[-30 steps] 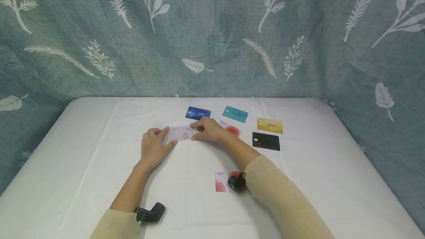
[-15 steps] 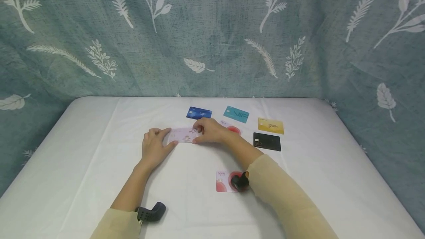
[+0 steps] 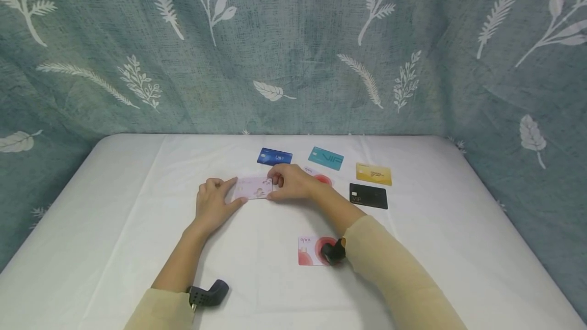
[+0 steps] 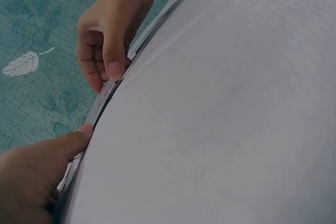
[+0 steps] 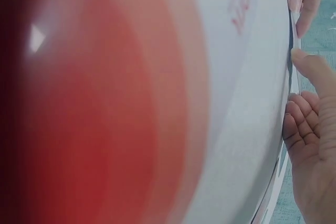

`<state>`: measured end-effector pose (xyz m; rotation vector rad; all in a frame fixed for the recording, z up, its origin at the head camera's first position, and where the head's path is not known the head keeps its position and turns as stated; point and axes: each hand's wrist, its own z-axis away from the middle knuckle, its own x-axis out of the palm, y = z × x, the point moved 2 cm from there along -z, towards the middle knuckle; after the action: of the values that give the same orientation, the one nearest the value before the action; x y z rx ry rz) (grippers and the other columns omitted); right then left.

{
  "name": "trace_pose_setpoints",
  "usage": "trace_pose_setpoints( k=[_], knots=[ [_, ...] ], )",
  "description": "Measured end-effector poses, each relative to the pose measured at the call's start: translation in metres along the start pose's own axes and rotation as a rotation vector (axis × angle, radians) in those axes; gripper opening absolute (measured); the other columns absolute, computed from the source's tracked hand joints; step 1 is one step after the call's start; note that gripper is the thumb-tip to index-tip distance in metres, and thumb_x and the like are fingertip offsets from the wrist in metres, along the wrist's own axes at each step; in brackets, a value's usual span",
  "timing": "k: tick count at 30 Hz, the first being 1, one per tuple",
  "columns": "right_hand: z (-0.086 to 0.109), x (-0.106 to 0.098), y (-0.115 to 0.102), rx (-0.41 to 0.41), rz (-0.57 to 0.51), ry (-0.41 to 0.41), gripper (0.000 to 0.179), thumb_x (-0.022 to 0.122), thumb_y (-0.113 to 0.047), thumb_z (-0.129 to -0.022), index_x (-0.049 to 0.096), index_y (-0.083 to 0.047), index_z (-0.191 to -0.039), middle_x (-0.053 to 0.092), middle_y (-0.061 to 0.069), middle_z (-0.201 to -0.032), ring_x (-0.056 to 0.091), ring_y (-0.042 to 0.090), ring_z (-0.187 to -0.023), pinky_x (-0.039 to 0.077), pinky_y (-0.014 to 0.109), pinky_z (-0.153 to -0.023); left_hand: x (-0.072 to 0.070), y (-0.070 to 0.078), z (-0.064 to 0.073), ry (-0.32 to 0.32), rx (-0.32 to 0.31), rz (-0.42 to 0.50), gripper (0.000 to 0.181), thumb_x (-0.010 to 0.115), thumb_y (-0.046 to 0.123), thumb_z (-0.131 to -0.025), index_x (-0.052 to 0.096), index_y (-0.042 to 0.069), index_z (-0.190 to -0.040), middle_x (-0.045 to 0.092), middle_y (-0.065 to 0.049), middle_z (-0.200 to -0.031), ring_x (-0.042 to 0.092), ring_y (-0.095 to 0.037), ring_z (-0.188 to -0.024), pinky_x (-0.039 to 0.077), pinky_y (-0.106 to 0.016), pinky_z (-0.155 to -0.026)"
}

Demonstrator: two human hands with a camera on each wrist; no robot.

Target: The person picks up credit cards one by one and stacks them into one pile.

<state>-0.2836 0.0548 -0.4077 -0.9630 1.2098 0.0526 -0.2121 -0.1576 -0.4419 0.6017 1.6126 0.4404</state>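
Apparently the step is positioning: the left hand (image 3: pixel 214 200) and right hand (image 3: pixel 292 183) pinch the pale pink card (image 3: pixel 254 188) at nine and three o'clock, toward the tabletop's (image 3: pixel 257 248) eleven o'clock. Next seems to call for light squaring, then even release.

sleeves (image 3: pixel 399 269): 2, beige | wrist cameras (image 3: pixel 218 292): 2, black | left strap (image 3: pixel 197 296): apparently perforated

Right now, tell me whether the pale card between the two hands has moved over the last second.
Yes, slightly: in the head view, the pale card sits a little lower and farther right, judged against the blue card.
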Motion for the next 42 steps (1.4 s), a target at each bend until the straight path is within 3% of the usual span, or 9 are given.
trace_pose_setpoints(
  k=[7, 15, 24, 42],
  knots=[
    [0.0013, -0.0005, 0.0012, -0.002, -0.065, 0.017, 0.05, 0.079, -0.021, -0.074, 0.06, -0.002, -0.116, 0.062, 0.002, -0.089, 0.056, 0.009, -0.077, 0.046, 0.02, -0.073, 0.0002, -0.0022, -0.0011, 0.009, -0.001, 0.04, 0.064, 0.068, 0.039, -0.083, 0.05, 0.008, -0.135, 0.044, -0.02, -0.127, 0.034, -0.036, -0.113, 0.026, -0.051, -0.096],
    [0.0008, -0.0032, 0.0029, 0.017, -0.129, 0.015, 0.053, 0.078, -0.014, -0.075, 0.058, -0.001, -0.122, 0.063, 0.002, -0.087, 0.057, 0.007, -0.076, 0.048, 0.019, -0.073, -0.0018, -0.0024, -0.002, 0.024, -0.025, 0.107, 0.063, 0.074, 0.033, -0.08, 0.052, 0.008, -0.134, 0.059, -0.012, -0.124, 0.04, -0.033, -0.116, 0.024, -0.049, -0.1],
    [0.0019, -0.0035, 0.0062, 0.057, -0.176, 0.002, 0.062, 0.083, -0.017, -0.071, 0.057, -0.003, -0.126, 0.063, 0.001, -0.088, 0.057, 0.008, -0.075, 0.048, 0.019, -0.073, -0.0011, -0.0002, -0.0025, -0.003, -0.049, 0.144, 0.068, 0.076, 0.033, -0.078, 0.05, 0.008, -0.136, 0.057, -0.013, -0.129, 0.04, -0.031, -0.118, 0.026, -0.047, -0.099],
    [0.009, -0.0028, 0.0049, 0.035, -0.098, -0.027, 0.06, 0.082, -0.023, -0.073, 0.058, -0.005, -0.125, 0.062, -0.001, -0.086, 0.055, 0.008, -0.075, 0.046, 0.02, -0.073, -0.0022, 0.001, 0.0038, -0.022, 0.051, 0.214, 0.072, 0.078, 0.034, -0.075, 0.05, 0.007, -0.135, 0.06, -0.008, -0.114, 0.037, -0.027, -0.117, 0.031, -0.047, -0.102]
  ],
)
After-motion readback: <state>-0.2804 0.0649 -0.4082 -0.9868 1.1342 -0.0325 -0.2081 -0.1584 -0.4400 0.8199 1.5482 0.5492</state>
